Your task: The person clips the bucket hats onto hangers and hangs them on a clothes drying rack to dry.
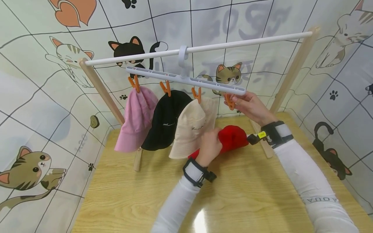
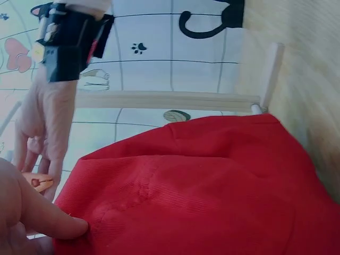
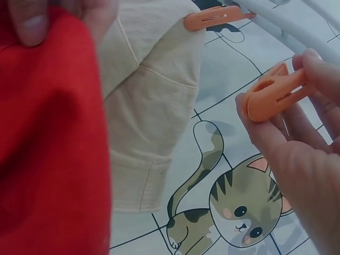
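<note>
Wooden table [image 1: 122, 194], left hand [image 1: 209, 145] gripping red hat [image 1: 233, 137], right hand [image 1: 250, 106] pinching orange clip [image 1: 229, 102] just above

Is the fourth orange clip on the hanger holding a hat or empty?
Empty. The right hand pinches the fourth orange clip with nothing in it; the red hat is below, held by the left hand.

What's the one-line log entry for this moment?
left hand: holds red hat | right hand: pinches orange clip | three hats hung
</note>
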`<state>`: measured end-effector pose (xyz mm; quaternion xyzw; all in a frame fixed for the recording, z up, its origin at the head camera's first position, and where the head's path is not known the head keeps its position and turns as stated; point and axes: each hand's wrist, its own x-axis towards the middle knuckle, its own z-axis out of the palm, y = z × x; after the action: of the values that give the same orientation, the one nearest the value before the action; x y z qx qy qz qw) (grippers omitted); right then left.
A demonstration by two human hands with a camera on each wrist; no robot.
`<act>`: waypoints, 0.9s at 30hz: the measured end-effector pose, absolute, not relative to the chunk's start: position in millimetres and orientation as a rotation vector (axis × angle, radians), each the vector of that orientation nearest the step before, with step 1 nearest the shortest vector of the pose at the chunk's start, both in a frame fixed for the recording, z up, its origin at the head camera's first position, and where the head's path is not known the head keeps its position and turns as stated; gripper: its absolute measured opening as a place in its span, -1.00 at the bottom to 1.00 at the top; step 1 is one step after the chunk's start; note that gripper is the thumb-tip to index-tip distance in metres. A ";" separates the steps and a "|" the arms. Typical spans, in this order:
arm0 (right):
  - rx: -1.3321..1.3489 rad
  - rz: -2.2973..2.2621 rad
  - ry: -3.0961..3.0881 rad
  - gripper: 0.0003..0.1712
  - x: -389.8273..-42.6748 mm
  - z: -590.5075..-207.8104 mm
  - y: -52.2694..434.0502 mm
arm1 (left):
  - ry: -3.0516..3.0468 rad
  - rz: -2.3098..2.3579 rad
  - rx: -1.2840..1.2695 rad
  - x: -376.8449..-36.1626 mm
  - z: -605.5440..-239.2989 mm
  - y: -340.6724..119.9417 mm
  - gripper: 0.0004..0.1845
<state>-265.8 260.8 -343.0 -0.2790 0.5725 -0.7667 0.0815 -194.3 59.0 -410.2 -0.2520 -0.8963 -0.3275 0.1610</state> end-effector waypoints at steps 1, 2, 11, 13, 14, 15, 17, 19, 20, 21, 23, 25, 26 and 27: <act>-0.832 -2.288 1.710 -0.64 -266.0 -343.0 261.0 | -2.545 -0.956 -0.720 -195.6 -408.6 58.6 -0.67; -0.828 -2.288 1.707 -0.64 -266.2 -343.0 261.1 | -2.532 -0.972 -0.717 -196.9 -407.1 58.4 -0.68; -0.824 -2.327 1.681 -0.68 -267.4 -341.8 259.3 | -2.457 -1.087 -0.684 -205.5 -398.2 57.6 -0.68; -0.836 -2.339 1.671 -0.69 -268.0 -341.4 258.5 | -2.456 -1.095 -0.682 -206.7 -397.2 57.8 -0.69; -0.838 -2.349 1.664 -0.69 -268.3 -341.2 258.2 | -2.461 -1.095 -0.677 -207.2 -396.8 58.0 -0.68; -0.836 -2.357 1.660 -0.70 -268.3 -341.0 257.9 | -2.465 -1.093 -0.671 -207.7 -396.1 58.1 -0.68; -0.822 -2.374 1.661 -0.71 -268.0 -340.6 257.7 | -2.470 -1.111 -0.660 -209.0 -394.9 58.6 -0.69; -0.796 -2.390 1.667 -0.69 -267.6 -340.3 257.7 | -2.477 -1.136 -0.643 -210.1 -393.4 59.1 -0.70; -0.782 -2.395 1.676 -0.68 -267.2 -340.3 257.8 | -2.483 -1.145 -0.633 -210.6 -392.5 59.6 -0.70; -0.769 -2.401 1.689 -0.67 -266.8 -340.4 257.8 | -2.487 -1.167 -0.625 -211.0 -391.6 59.9 -0.69; -0.749 -2.420 1.688 -0.65 -266.8 -340.8 257.5 | -2.496 -1.212 -0.610 -211.8 -390.0 60.9 -0.69; -0.738 -2.442 1.680 -0.63 -266.9 -341.5 257.0 | -2.503 -1.255 -0.604 -212.1 -387.8 61.9 -0.68; -0.736 -2.452 1.674 -0.62 -267.2 -342.0 256.7 | -2.503 -1.280 -0.603 -212.1 -386.4 62.4 -0.68; -0.733 -2.463 1.663 -0.62 -267.6 -342.4 256.4 | -2.501 -1.307 -0.603 -212.0 -385.0 63.0 -0.68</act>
<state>-267.6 256.4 -342.4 -0.2393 0.5429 -0.8039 0.0404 -212.0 63.0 -385.0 -0.2071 -0.8596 -0.4493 0.1278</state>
